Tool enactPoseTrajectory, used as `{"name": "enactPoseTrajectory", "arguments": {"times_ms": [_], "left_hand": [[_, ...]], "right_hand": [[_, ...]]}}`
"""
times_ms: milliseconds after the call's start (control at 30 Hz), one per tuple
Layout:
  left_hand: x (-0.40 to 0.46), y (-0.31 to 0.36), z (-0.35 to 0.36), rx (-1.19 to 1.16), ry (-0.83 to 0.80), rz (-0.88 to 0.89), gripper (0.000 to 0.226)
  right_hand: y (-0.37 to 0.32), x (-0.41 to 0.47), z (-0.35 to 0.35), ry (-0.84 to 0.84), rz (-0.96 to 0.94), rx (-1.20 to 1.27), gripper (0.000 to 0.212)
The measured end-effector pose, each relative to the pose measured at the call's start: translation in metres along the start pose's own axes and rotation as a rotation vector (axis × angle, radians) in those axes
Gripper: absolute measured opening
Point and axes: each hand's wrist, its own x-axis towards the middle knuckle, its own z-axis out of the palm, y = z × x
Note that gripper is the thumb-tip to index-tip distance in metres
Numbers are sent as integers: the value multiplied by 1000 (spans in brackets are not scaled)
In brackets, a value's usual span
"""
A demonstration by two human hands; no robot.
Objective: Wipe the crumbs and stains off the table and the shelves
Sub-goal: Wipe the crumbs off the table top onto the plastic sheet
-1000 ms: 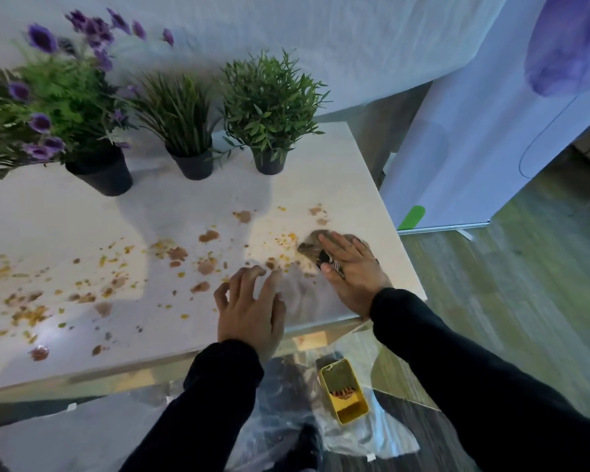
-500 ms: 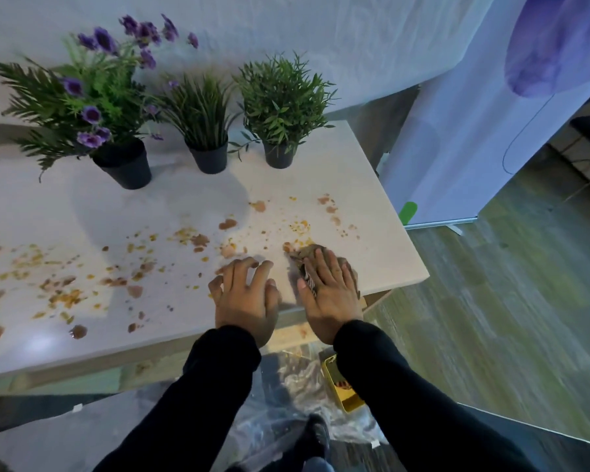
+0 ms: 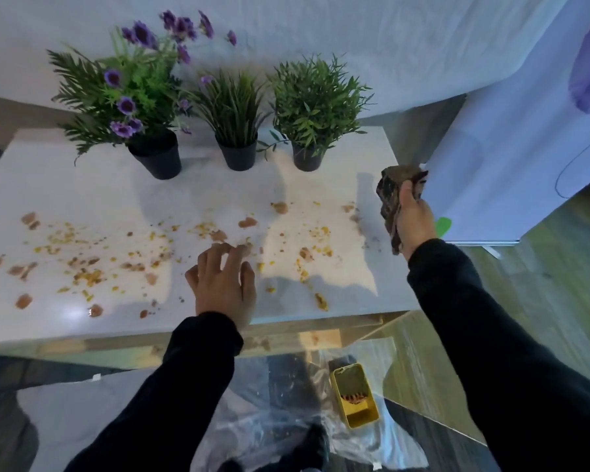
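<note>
I look down on a white rectangular table [image 3: 82,199] scattered with yellow crumbs [image 3: 89,277] and brown smeared stains [image 3: 247,222], thickest across its left and middle. My left hand [image 3: 223,284] lies palm down on the near middle of the tabletop, fingers spread wide, holding nothing, with its fingertips [image 3: 218,248] among the crumbs. My right hand [image 3: 414,219] is raised above the table's right edge, closed around a crumpled dark brown cloth [image 3: 394,192] that sticks up out of my grip, clear of the surface. Both arms wear black sleeves [image 3: 191,369]. Along the far edge stand three black pots: a purple-flowered plant [image 3: 133,86] at left, a grassy green plant [image 3: 234,107] in the middle, a leafy green plant [image 3: 315,97] at right. On the floor near me, a yellow rectangular tray [image 3: 356,403] rests on clear plastic sheeting [image 3: 269,403].
</note>
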Motion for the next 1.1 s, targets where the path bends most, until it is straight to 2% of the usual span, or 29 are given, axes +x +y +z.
{"name": "enactPoseTrajectory", "arguments": {"times_ms": [100, 167, 333, 533, 600, 667, 767, 867, 933, 967, 1000, 1067, 1100], "left_hand": [[-9, -4, 0, 23, 16, -4, 35], [-14, -11, -2, 11, 55, -13, 30], [-23, -40, -13, -6, 131, -81, 36], [-32, -46, -19, -125, 98, -100, 36], [-42, -32, -24, -260, 71, -121, 29], [-54, -20, -32, -388, 43, -215, 17], [-72, -31, -41, -459, 45, -502, 38], [-76, -62, -45, -652, 100, -923, 48], [-73, -79, -51, -842, -16, -1188, 45], [-70, -84, -56, -875, -137, -1225, 43], [-68, -90, -61, -831, -276, -1174, 43], [-60, -89, -73, -608, -518, -928, 37], [-58, -87, -80, -475, -569, -792, 34]], "right_hand": [[16, 18, 34, -152, -161, -655, 62], [26, 27, 66, -247, -312, -931, 60], [20, 38, 112, -357, -422, -1105, 60], [51, 6, 92, -613, -530, -1003, 60], [62, -16, 79, -649, -584, -1005, 73], [72, -41, 70, -679, -642, -1031, 83], [81, -86, 65, -618, -641, -1035, 67], [82, -120, 69, -532, -599, -1008, 61], [81, -139, 74, -498, -566, -1007, 58], [82, -145, 76, -483, -550, -1008, 57], [85, -152, 80, -465, -539, -1000, 59], [91, -159, 86, -415, -490, -951, 70], [96, -160, 88, -402, -416, -887, 73]]}}
